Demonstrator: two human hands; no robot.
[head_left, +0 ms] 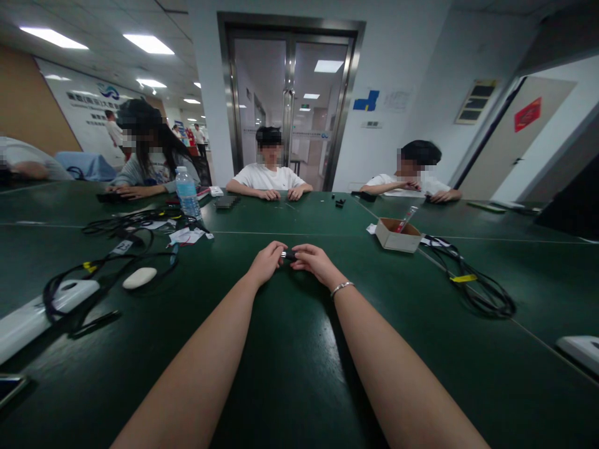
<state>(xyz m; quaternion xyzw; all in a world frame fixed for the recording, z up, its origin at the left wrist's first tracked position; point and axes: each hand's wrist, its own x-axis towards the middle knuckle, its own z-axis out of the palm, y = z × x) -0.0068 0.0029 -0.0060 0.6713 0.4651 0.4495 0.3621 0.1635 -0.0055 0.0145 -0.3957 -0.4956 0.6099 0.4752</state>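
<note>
Table [290, 368]: dark green, spread across the whole view.
Phone [12, 388]: near left edge, partly cut off.
White device [56, 308]: long, at left, a cable loop lying across it.
Mouse [139, 278]: white, lying right of the device, beside tangled black cables [140, 242].
Left person [150, 149]: seated at the far side, both hands near the table's edge.
Papers [186, 237]: small white pieces, left of centre, just nearer than the bottle.
Bottle [188, 194]: clear with a blue tint, upright.
Left hand [266, 263]: thumb and fingers pinched on the stick's silver end.
Middle person [269, 174]: far side, forearms on the table.
Stick [290, 255]: small, black, at the table's centre, between the two hands.
Right hand [316, 260]: fingers gripping the stick's black end; a silver bracelet [342, 288] circles the wrist.
Box [397, 237]: pale and open, right of centre, a clear tube [408, 217] leaning inside.
Right person [414, 168]: far side, arms on the table.
Coil [491, 296]: black cable with a yellow tag [464, 279], at right.
</note>
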